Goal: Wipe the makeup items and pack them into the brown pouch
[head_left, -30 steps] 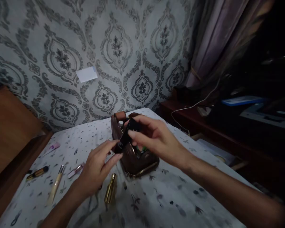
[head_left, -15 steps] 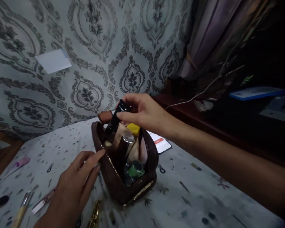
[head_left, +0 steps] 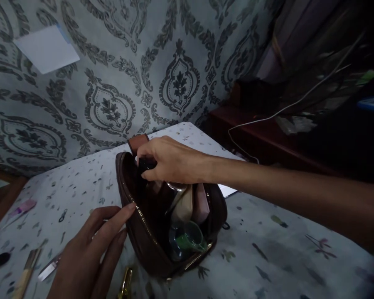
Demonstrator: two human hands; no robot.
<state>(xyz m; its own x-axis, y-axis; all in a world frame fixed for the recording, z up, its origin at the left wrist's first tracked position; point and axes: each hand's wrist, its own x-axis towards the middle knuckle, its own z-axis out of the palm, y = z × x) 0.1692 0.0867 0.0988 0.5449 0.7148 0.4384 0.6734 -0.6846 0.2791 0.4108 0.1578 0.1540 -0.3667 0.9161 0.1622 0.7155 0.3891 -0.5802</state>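
Observation:
A dark brown makeup bag (head_left: 143,253) stands unzipped on the patterned cloth, its gold-toothed opening facing up. My left hand (head_left: 92,245) is at its left side, the index fingertip on the zipper edge and the other fingers against the outer wall. Inside the bag's far end, my right hand (head_left: 174,160) grips a glossy black tube (head_left: 147,164), whose lower part is hidden. A clear container with green (head_left: 187,241), a cream-coloured item (head_left: 183,207) and a pink item (head_left: 201,203) also sit in the bag. My right hand covers some of the contents.
Makeup brushes (head_left: 26,272), a gold tube (head_left: 125,282) and a pink-purple item (head_left: 26,206) lie on the cloth. A brown object (head_left: 138,143) is behind the bag. A phone (head_left: 227,190) shows partly beyond it. A white cable (head_left: 268,118) crosses the dark red furniture at right.
My right hand has lowered the black tube into the far end of the bag. The bag's opening looks wider. My left hand stays at the zipper edge, and the view has shifted.

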